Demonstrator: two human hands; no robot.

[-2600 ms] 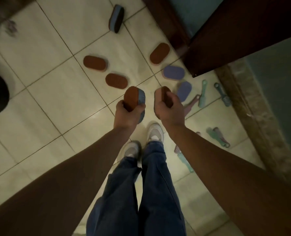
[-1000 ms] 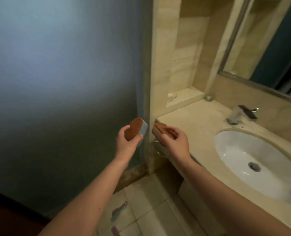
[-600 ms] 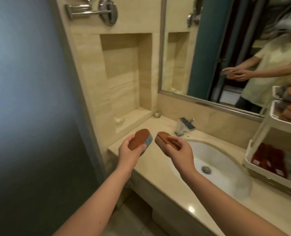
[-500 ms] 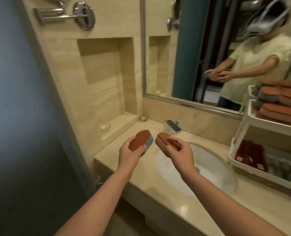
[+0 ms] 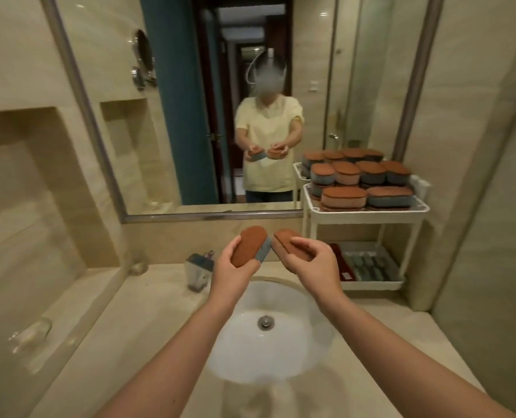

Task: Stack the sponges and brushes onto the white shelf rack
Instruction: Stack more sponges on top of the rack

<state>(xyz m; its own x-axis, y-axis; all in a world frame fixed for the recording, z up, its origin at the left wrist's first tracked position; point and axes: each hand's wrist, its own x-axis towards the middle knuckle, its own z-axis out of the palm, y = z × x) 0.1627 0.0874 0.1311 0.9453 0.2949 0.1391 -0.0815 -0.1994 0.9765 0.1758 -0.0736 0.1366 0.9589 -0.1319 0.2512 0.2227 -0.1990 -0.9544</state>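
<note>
My left hand [image 5: 232, 274] grips a brown-topped sponge with a grey-blue base [image 5: 249, 245], held above the sink. My right hand [image 5: 314, 267] grips a second brown sponge [image 5: 286, 241] right beside it; the two sponges almost touch. The white shelf rack [image 5: 368, 211] stands at the back right of the counter. Its upper tier carries several stacked brown and grey sponges [image 5: 359, 182]. On the lower tier [image 5: 371, 285] lie grey brush-like items and a red object.
A white basin [image 5: 268, 330] with a metal drain lies under my hands, with a chrome tap [image 5: 197, 267] behind it. A large mirror [image 5: 220, 101] on the back wall reflects a person. A glass [image 5: 30, 331] lies on the counter's left side.
The view swung from the floor up and right to the counter. Both hands kept their sponges. The rack came fully into view on the right.
</note>
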